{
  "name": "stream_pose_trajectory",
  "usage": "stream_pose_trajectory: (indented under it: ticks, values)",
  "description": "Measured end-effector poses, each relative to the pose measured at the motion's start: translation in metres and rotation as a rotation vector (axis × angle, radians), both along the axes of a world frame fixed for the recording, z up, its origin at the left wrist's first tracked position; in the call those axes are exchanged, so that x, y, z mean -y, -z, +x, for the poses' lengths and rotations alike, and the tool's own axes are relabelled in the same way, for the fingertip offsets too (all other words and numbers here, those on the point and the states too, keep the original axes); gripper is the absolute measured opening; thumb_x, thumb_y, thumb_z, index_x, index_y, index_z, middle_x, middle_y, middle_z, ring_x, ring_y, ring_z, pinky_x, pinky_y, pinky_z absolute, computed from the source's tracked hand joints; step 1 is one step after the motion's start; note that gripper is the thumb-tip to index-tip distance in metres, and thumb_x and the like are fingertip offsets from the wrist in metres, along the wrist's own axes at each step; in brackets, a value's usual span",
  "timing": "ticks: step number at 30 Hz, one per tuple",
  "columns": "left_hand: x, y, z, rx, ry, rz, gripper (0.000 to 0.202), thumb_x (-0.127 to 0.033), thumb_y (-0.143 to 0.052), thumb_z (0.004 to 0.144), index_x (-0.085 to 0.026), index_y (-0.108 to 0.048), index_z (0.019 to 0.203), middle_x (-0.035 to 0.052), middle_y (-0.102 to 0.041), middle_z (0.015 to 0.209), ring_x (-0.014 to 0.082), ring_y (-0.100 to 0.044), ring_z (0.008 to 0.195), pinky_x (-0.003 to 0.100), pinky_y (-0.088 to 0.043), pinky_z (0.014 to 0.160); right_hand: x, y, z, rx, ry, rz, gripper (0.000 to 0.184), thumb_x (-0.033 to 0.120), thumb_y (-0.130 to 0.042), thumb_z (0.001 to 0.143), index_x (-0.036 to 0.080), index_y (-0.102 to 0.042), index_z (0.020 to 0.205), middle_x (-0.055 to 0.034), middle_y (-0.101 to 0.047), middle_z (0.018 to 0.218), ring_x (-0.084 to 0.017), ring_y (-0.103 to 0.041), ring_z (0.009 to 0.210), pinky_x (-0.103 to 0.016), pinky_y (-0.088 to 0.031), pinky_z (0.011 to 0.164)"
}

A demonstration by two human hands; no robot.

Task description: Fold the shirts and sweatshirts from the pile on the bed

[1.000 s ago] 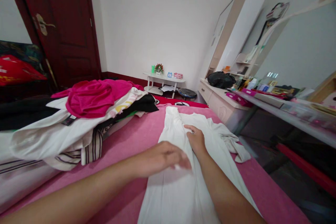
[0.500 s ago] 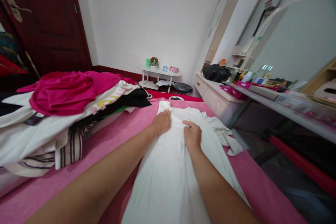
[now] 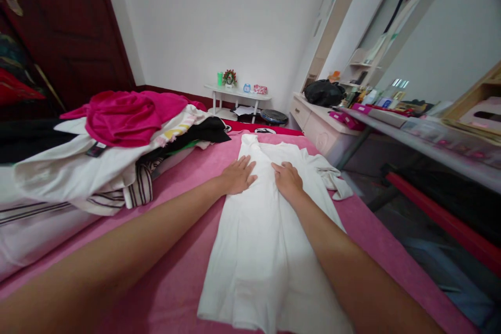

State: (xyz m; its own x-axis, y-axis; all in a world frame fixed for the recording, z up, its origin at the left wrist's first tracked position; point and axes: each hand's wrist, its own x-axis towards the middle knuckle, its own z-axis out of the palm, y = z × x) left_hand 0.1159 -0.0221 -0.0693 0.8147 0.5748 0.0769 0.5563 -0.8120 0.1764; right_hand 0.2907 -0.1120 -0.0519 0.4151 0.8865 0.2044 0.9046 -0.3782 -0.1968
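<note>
A long-sleeved-looking white garment lies lengthwise on a pink bed cover, its left part folded over toward the middle. My left hand rests flat on the upper left of the fold, fingers spread. Near the fold's inner edge, my right hand touches the cloth, with one digit stretched to the left and the other fingers partly bent and foreshortened. At the garment's right side a crumpled sleeve lies near the bed's edge.
On the left is a heap of clothes with a bright pink garment on top. The pink bed cover extends around the garment. A desk with boxes and bottles stands right, and a small white table stands by the far wall.
My left hand has spread its fingers and flattened on the cloth. My right hand stays by the fold, its digits slightly more apart. The view has shifted, showing the garment's near hem.
</note>
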Motion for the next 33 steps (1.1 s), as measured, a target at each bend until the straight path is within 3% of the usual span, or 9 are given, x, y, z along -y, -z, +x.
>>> stream_pose_trajectory:
  ticks: [7,10,14,18,22,24,27,31,33]
  values:
    - [0.036,0.009,-0.057,0.052,0.098,0.049,0.058,-0.047,-0.022,0.097,-0.017,-0.025,0.147,0.0152,-0.012,0.156,0.0283,-0.011,0.143,0.045,-0.015,0.114,0.061,-0.009,-0.006,-0.100,-0.286,-0.068,0.054,0.013,-0.052,0.081,0.018,-0.049,0.135,-0.0143,-0.033,0.147,-0.025,-0.035,0.134,-0.038,-0.028,0.111]
    - [0.056,0.006,-0.083,0.102,0.120,0.033,0.056,-0.046,-0.027,0.097,-0.018,-0.028,0.146,0.0154,-0.010,0.156,0.0291,-0.010,0.143,0.047,-0.016,0.114,0.104,-0.014,-0.016,-0.215,-0.472,-0.037,0.062,0.007,-0.053,0.074,0.020,-0.049,0.134,-0.0109,-0.032,0.148,-0.021,-0.034,0.135,-0.037,-0.027,0.112]
    - [0.091,-0.010,-0.112,0.218,0.308,-0.026,0.054,-0.042,-0.034,0.097,-0.023,-0.028,0.146,0.0112,-0.007,0.157,0.0270,-0.006,0.144,0.047,-0.016,0.115,0.153,-0.025,-0.034,-0.341,-0.685,-0.132,0.062,0.011,-0.062,0.073,0.027,-0.051,0.132,-0.0081,-0.030,0.149,-0.022,-0.033,0.136,-0.038,-0.030,0.111]
    - [0.125,-0.032,-0.132,0.189,0.538,-0.198,0.049,-0.045,-0.043,0.094,-0.030,-0.039,0.141,0.0068,-0.028,0.153,0.0227,-0.023,0.141,0.044,-0.018,0.116,0.178,-0.032,-0.048,-0.264,-0.850,-0.026,0.042,0.015,-0.061,0.081,0.031,-0.061,0.119,-0.0078,-0.045,0.139,-0.021,-0.042,0.128,-0.040,-0.036,0.106]
    - [0.149,-0.056,-0.139,0.231,0.602,-0.323,0.042,-0.042,-0.054,0.089,-0.034,-0.054,0.129,0.0046,-0.049,0.141,0.0242,-0.040,0.133,0.045,-0.020,0.115,0.183,-0.040,-0.056,-0.271,-1.006,0.124,0.029,0.014,-0.056,0.084,0.028,-0.066,0.108,-0.0078,-0.063,0.113,-0.020,-0.056,0.108,-0.038,-0.043,0.096]
    - [0.156,-0.065,-0.136,0.273,0.613,-0.416,0.045,-0.044,-0.064,0.081,-0.032,-0.059,0.124,0.0052,-0.060,0.128,0.0260,-0.052,0.122,0.043,-0.029,0.110,0.179,-0.046,-0.060,-0.370,-0.976,0.153,0.025,0.015,-0.051,0.085,0.023,-0.068,0.103,-0.0075,-0.067,0.101,-0.019,-0.060,0.096,-0.033,-0.047,0.086]
    - [0.156,-0.064,-0.123,0.356,0.499,-0.653,0.044,-0.047,-0.070,0.075,-0.024,-0.064,0.111,0.0060,-0.070,0.104,0.0239,-0.064,0.097,0.035,-0.047,0.089,0.164,-0.050,-0.063,-0.589,-0.700,0.193,0.019,0.021,-0.050,0.085,0.017,-0.068,0.079,-0.0045,-0.066,0.077,-0.016,-0.061,0.073,-0.026,-0.048,0.066]
    - [0.131,-0.041,-0.094,0.680,0.026,-1.007,0.036,-0.045,-0.052,0.087,-0.016,-0.053,0.108,0.0047,-0.068,0.079,0.0164,-0.065,0.066,0.029,-0.051,0.064,0.134,-0.038,-0.061,-0.970,-0.221,0.172,0.025,0.032,-0.056,0.076,0.017,-0.054,0.057,0.0030,-0.051,0.050,-0.011,-0.050,0.046,-0.021,-0.040,0.044]
    - [0.117,-0.034,-0.081,0.875,-0.173,-0.937,0.034,-0.041,-0.047,0.089,-0.017,-0.046,0.113,0.0082,-0.066,0.094,0.0174,-0.066,0.075,0.031,-0.052,0.068,0.121,-0.028,-0.056,-1.155,-0.078,0.113,0.021,0.035,-0.056,0.075,0.017,-0.053,0.064,0.0039,-0.051,0.050,-0.011,-0.050,0.043,-0.022,-0.042,0.043]
